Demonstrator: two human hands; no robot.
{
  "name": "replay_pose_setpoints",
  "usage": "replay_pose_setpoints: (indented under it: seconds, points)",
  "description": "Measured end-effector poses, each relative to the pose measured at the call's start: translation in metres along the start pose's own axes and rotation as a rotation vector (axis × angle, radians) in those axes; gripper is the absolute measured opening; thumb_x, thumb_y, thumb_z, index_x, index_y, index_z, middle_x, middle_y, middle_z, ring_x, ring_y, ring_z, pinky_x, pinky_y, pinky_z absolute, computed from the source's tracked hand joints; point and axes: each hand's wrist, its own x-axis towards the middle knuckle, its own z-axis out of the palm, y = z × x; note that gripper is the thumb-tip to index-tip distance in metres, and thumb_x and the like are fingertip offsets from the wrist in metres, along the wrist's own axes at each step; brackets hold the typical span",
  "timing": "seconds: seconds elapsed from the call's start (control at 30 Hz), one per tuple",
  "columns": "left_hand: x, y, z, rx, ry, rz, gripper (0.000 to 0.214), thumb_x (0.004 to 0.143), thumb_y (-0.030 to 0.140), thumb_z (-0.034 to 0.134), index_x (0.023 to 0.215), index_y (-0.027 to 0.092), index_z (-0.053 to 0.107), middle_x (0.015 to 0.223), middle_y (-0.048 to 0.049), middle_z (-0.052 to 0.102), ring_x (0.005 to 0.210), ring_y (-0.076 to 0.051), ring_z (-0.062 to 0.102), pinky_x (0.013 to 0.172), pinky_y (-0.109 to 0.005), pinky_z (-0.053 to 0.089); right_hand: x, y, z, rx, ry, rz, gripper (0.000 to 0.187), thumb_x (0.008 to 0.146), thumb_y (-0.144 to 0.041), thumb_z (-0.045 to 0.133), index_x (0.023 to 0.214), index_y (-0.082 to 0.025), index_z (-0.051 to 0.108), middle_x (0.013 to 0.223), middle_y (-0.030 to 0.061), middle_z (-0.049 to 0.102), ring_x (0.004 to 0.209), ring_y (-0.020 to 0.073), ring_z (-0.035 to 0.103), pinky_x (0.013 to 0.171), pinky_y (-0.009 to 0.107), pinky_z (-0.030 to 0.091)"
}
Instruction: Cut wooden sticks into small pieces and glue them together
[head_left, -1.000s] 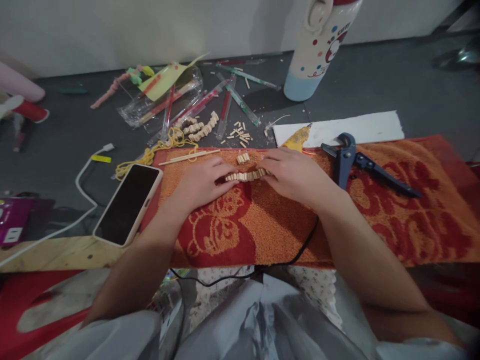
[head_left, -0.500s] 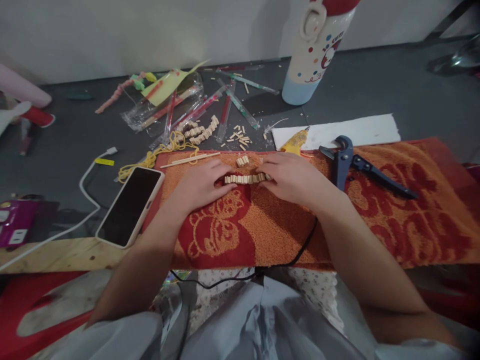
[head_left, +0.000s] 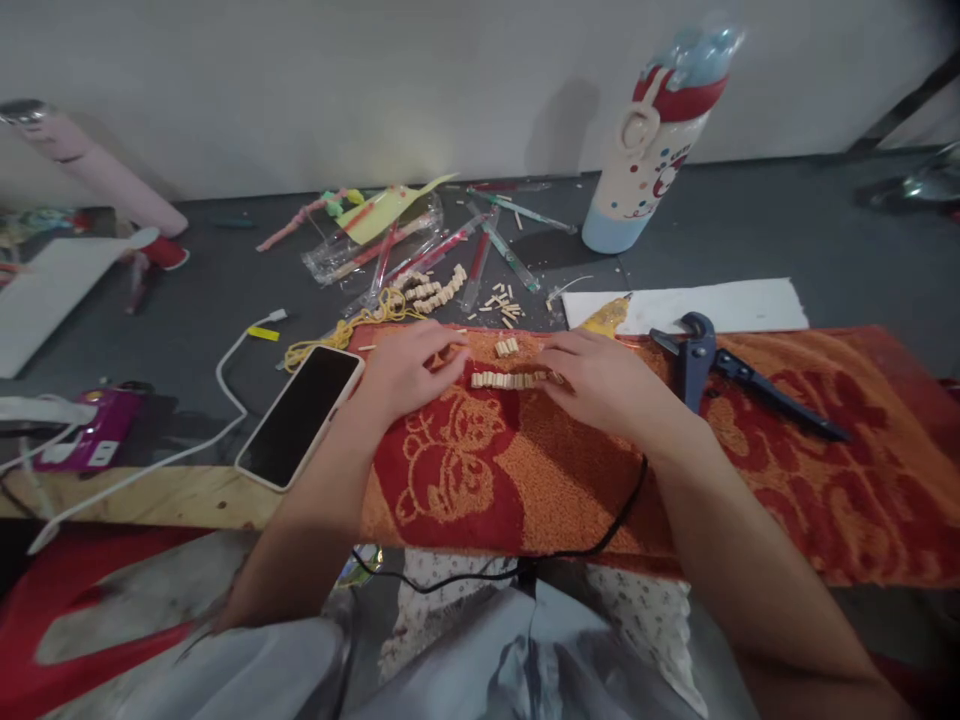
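Observation:
A strip of short pale wooden stick pieces (head_left: 504, 381), set side by side in a wavy row, is over the orange and red towel (head_left: 570, 480). My right hand (head_left: 604, 385) pinches its right end, and the fingers hide that end. Just left of the strip is my left hand (head_left: 409, 372), its thumb and fingers apart with nothing between them. Beyond the strip, between the two hands, lies a small block of joined wooden pieces (head_left: 507, 347). Loose cut bits (head_left: 504, 303) and curved wooden strips (head_left: 442, 289) lie past the towel's far edge.
A phone (head_left: 301, 418) lies left of the towel near yellow cord (head_left: 330, 338). Blue-handled cutters (head_left: 697, 360) and a yellow glue gun (head_left: 607, 317) lie to the right. A bottle (head_left: 637, 170) stands behind. Wrapped sticks (head_left: 480, 250) lie at the back, and a black cable (head_left: 615, 520) crosses the towel.
My left hand has let go of the strip's left end and moved a little away from it. My right hand keeps its hold. The camera view has tilted up and shifted left.

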Motion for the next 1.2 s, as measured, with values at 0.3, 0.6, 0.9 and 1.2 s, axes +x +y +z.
replay_pose_setpoints:
  seconds: [0.3, 0.6, 0.9, 1.2]
  points:
    - [0.012, -0.011, -0.01, -1.058, 0.525, -0.509, 0.017, 0.078, 0.037, 0.066, 0.078, 0.02, 0.067, 0.06, 0.0033, 0.053, 0.04, -0.004, 0.034, 0.037, -0.021, 0.022, 0.003, 0.0, 0.006, 0.01, 0.022, -0.045, 0.022, 0.09, -0.014, 0.05, 0.092, -0.015, 0.072, 0.095, 0.0106, 0.072, 0.092, 0.0255, 0.066, 0.082, 0.039, 0.053]
    - [0.014, -0.041, -0.017, -0.788, 0.533, -0.659, 0.011, 0.078, 0.019, 0.051, 0.073, 0.02, 0.061, 0.059, 0.0023, 0.052, 0.049, -0.009, 0.045, 0.053, -0.024, 0.038, 0.003, 0.002, 0.017, 0.056, 0.134, -0.107, 0.025, 0.091, -0.015, 0.048, 0.093, -0.019, 0.072, 0.092, 0.0085, 0.073, 0.086, 0.0212, 0.067, 0.077, 0.034, 0.051]
    - [0.002, -0.036, -0.005, 0.284, -0.102, -0.144, 0.023, 0.088, 0.018, 0.046, 0.092, 0.015, 0.068, 0.096, -0.011, 0.068, 0.098, -0.025, 0.06, 0.088, -0.038, 0.046, 0.004, 0.004, 0.02, 0.052, 0.11, -0.129, 0.024, 0.09, -0.014, 0.049, 0.093, -0.019, 0.073, 0.096, 0.009, 0.074, 0.089, 0.0224, 0.069, 0.078, 0.034, 0.053]
    - [0.001, -0.038, -0.004, 0.452, -0.146, -0.225, 0.028, 0.094, 0.021, 0.042, 0.091, 0.015, 0.069, 0.096, -0.0115, 0.066, 0.099, -0.025, 0.057, 0.09, -0.04, 0.046, 0.004, 0.006, 0.023, 0.047, 0.137, -0.139, 0.026, 0.093, -0.018, 0.048, 0.095, -0.017, 0.073, 0.099, 0.0094, 0.075, 0.089, 0.0243, 0.07, 0.078, 0.037, 0.056]
